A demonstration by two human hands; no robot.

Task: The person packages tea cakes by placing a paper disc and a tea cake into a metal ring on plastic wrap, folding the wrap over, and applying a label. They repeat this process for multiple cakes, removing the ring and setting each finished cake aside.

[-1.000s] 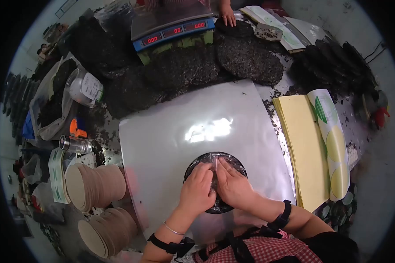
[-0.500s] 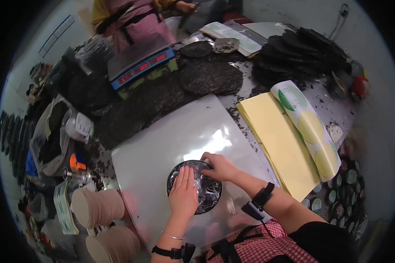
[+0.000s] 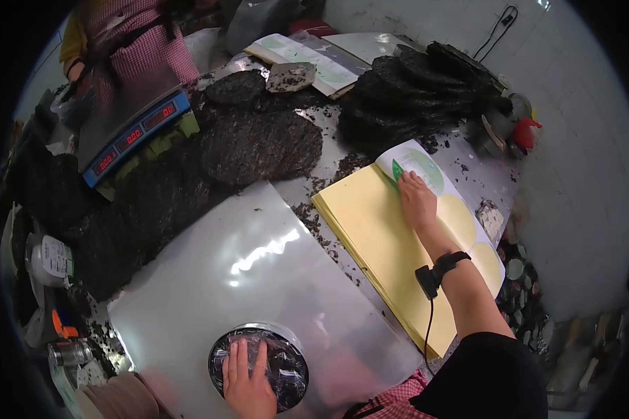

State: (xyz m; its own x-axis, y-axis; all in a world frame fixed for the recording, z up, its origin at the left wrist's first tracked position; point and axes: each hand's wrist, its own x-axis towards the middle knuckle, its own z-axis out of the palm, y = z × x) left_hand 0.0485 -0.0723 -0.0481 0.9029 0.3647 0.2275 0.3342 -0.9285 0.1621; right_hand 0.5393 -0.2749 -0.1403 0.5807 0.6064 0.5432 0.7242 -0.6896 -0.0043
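A round, dark pressed cake wrapped in clear film (image 3: 290,366) lies at the near edge of a shiny silver sheet (image 3: 258,265) on the counter (image 3: 472,171), close to the person's body. The left hand (image 3: 248,380) rests flat on top of it, palm down, with the fingers straight and only slightly apart. They cover the disc's left half.

The cake looks dense and stiff but crumbly at the rim, judging by the loose flakes strewn over the counter. The film looks slick and wrinkled, so it would probably slide under a light touch. The safest hold is likely across the flat faces or cupped under the edge, not a pinch on the film.

The right hand (image 3: 416,199) reaches well away to the right. Its fingers are stretched out and their tips rest on a curled sheet of round labels (image 3: 461,220), just beside a green one. It shows no grip on anything. The label sheet overlaps a stack of yellow paper (image 3: 370,237).

Beyond the silver sheet, unwrapped dark cakes (image 3: 258,143) spread across the counter. More of them are piled in a leaning stack (image 3: 412,84) at the far right. A digital scale (image 3: 129,136) with a red readout stands at the far left, and another person in a checked apron (image 3: 129,35) stands behind it.
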